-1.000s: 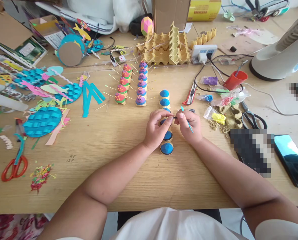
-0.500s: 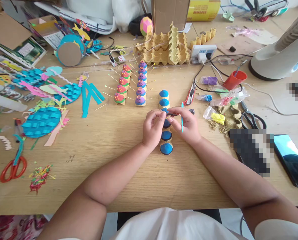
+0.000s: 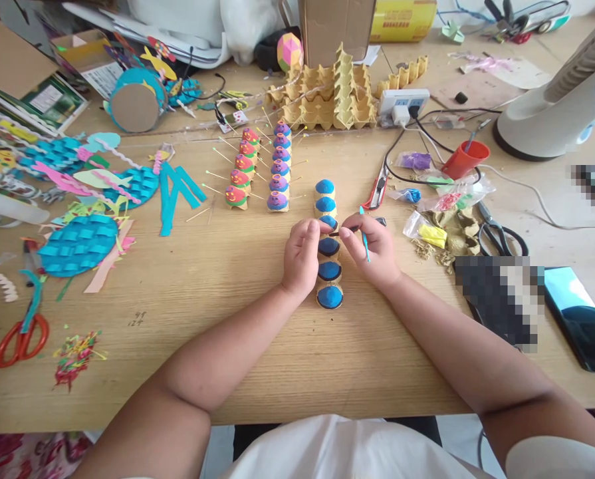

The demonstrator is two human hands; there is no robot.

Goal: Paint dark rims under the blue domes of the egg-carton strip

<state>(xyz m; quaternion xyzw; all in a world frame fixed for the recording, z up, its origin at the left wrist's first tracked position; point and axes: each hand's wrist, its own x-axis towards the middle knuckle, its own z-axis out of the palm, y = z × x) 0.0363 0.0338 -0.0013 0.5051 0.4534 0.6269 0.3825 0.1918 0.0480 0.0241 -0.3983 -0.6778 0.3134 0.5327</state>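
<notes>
A row of blue clay-covered domes (image 3: 330, 271) on an egg-carton strip runs away from me; the nearer ones have black rims. My right hand (image 3: 374, 247) is closed, pinching a thin black clay strip (image 3: 354, 229) at its fingertips, with a slim blue modelling tool (image 3: 364, 234) tucked across the fingers. On the other side of the row, my left hand (image 3: 302, 256) is closed, thumb against the index finger. Its fingertips touch the third dome from the far end, by the free end of the black strip. Whatever it grips is hidden.
Finished red caterpillars (image 3: 240, 178) and purple ones (image 3: 279, 179) stand beyond my left hand. A utility knife (image 3: 378, 189), black scissors (image 3: 499, 233), clay packets (image 3: 431, 234) and a phone (image 3: 579, 316) lie rightward. Red-handled scissors (image 3: 22, 339) and woven blue paper (image 3: 80, 245) are leftward.
My hands have moved slightly apart, uncovering more of the middle domes. The left thumb has lifted, and the black strip's end now sits lower by the third dome.
</notes>
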